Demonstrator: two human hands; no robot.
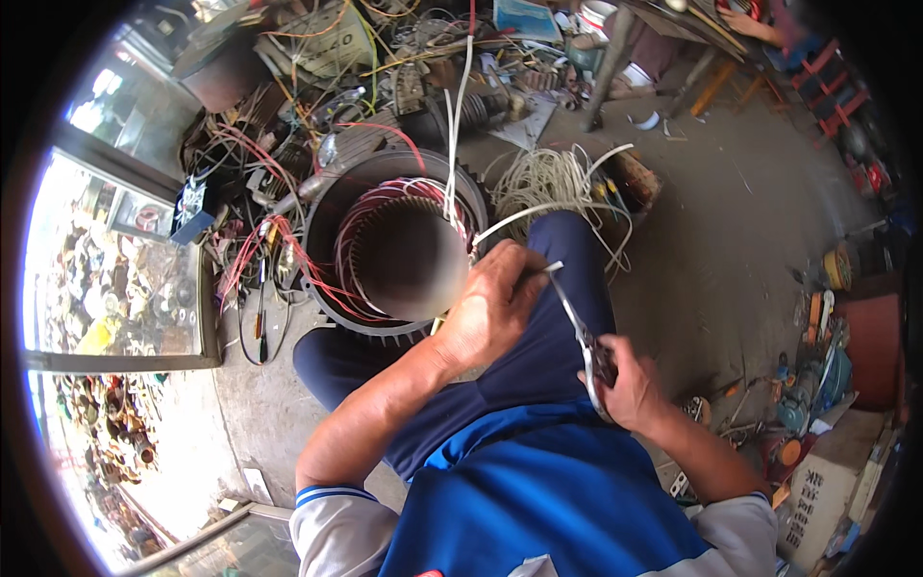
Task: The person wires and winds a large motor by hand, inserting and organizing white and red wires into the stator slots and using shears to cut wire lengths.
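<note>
Left: red wires [252, 258] trail from stator [323, 226], near person's knees. Centre: left hand [495, 300], fingers pinching white tube [555, 266], end poking right. Far: white coil [540, 185]. Right: scissors [583, 332], tip near tube end; right hand [633, 387], fingers curled around handles.

"What's hidden right of the middle?"
"The right hand [632, 387] covers part of the scissors [584, 334]."
"And inside the big metal ring [334, 223]?"
"A gray blur, so I can't tell what's there."
"Upper right of the frame?"
"Another person [758, 28], cut off by the edge."
</note>
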